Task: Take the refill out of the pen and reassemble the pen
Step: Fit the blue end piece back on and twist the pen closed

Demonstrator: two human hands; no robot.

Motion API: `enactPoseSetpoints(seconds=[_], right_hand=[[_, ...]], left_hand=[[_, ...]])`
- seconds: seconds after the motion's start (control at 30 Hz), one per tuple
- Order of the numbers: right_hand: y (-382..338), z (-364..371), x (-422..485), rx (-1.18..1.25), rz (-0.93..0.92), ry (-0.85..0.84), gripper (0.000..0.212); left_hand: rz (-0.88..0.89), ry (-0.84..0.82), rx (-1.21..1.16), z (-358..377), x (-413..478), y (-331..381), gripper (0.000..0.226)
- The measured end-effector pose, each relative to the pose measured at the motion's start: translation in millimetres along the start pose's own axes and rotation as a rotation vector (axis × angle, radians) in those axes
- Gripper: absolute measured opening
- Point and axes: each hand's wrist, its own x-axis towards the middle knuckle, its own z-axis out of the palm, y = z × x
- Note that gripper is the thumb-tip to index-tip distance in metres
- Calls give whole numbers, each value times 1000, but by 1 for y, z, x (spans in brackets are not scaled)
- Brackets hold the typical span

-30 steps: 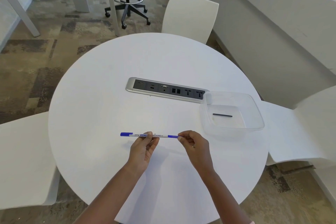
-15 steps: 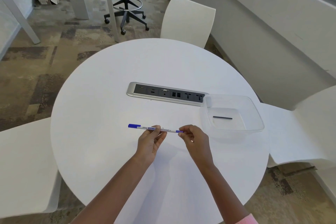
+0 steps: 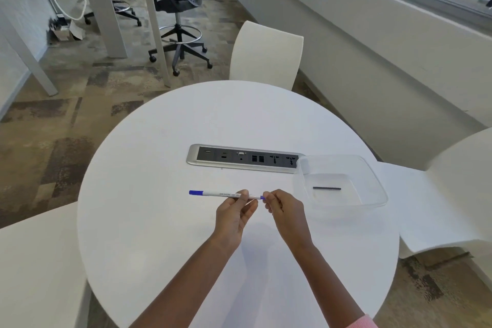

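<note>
White with blue ends, the pen lies level above the table, in front of the socket strip. The left hand pinches its barrel near the right end, fingers closed on it. The right hand pinches the blue tip at that same end, the two hands almost touching. Right of the strip, touching its end, sits a clear tray with a thin dark refill lying flat inside.
</note>
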Motion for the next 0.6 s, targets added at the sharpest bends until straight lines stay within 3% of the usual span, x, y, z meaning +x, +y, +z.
enactPoseSetpoints(seconds=[0.23, 0.6], right_hand=[[-12, -2, 0, 61, -37, 40, 10], [-26, -13, 30, -111, -193, 103, 17]], left_hand=[[52, -39, 56, 10, 7, 15, 8], [139, -97, 83, 36, 13, 31, 11]])
